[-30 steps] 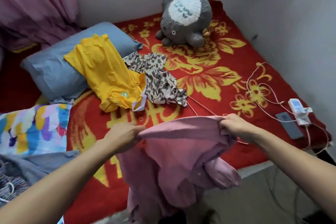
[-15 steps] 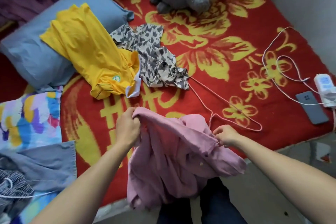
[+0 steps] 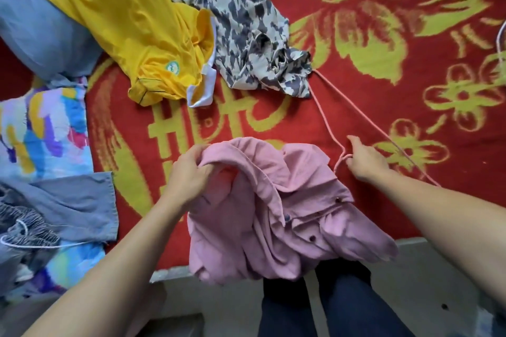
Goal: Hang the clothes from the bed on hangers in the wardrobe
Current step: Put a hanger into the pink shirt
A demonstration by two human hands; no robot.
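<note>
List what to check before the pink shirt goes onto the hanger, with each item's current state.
1. Left hand grips the pink shirt: ok.
2. Right hand has a firm hold on the pink hanger: cannot tell; its fingers meet the neck.
3. Hanger free of other clothes: not ok; its far end meets the leopard-print garment.
4. Shirt's neck opening found: cannot tell; the fabric is bunched.
5. Shirt's buttons undone: cannot tell.

Bed [image 3: 167, 273] under red floral blanket [image 3: 356, 107], beside grey floor [image 3: 438, 282].
</note>
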